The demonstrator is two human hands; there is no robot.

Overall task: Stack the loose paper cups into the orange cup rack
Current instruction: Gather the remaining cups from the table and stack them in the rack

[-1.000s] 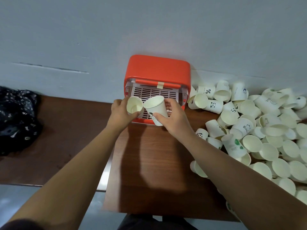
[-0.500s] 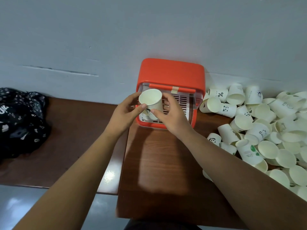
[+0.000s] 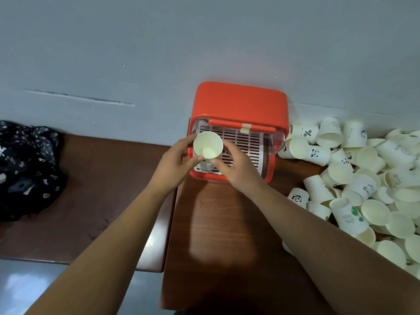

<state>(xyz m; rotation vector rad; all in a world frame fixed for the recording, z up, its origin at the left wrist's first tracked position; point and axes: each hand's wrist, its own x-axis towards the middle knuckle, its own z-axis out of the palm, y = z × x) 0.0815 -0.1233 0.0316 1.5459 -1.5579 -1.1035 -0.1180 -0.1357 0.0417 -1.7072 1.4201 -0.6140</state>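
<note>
The paper cup (image 3: 208, 145) is mouth-up just left of frame centre, over the left end of the orange rack (image 3: 241, 103), with left hand (image 3: 175, 163) and right hand (image 3: 237, 167) both pinching its sides with fingertips. Looks like a second cup (image 3: 205, 166) sits right under it, so I'd keep it level and ease it down to nest, no squashing.
</note>
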